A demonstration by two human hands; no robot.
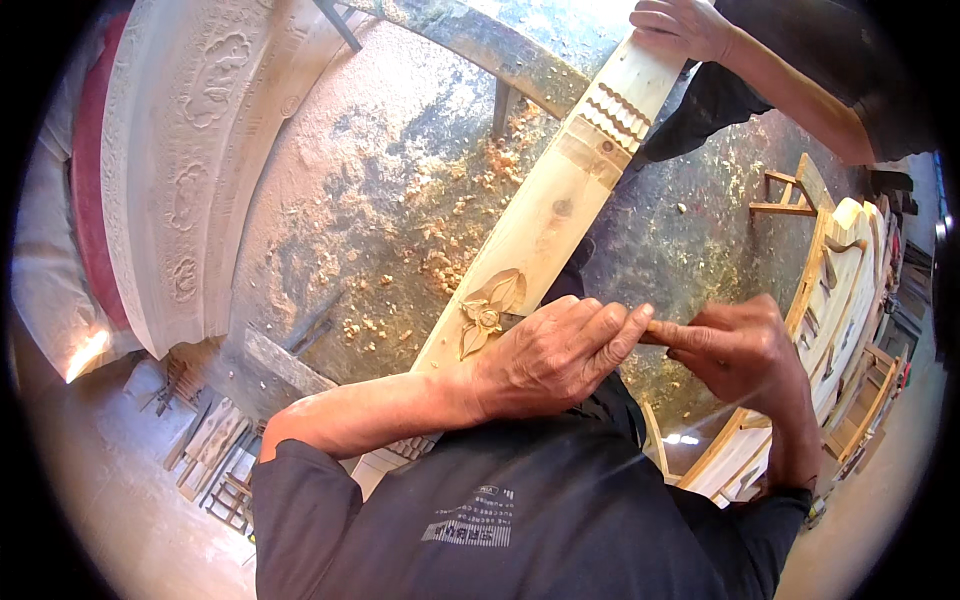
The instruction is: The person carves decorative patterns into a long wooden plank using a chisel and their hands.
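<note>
A long pale wooden board [535, 225] runs aslant from the lower left up to the top right. On it stands a carved flower with leaves [483, 315]. My left hand [550, 355] lies over the board beside this flower, its fingers closed round a carving chisel; the metal by the petals is mostly covered by the hand. The chisel's wooden handle [672, 333] comes out past my left thumb. My right hand [740, 350] is closed on the rear end of that handle. Whether the cutting edge touches the wood cannot be made out.
Another person's hand [685, 25] rests on the board's far end, near carved wavy grooves [615, 115]. A large carved panel [190, 190] stands at left. Wood shavings [450, 260] litter the floor. At right, a bench [835, 300] bears several hand tools.
</note>
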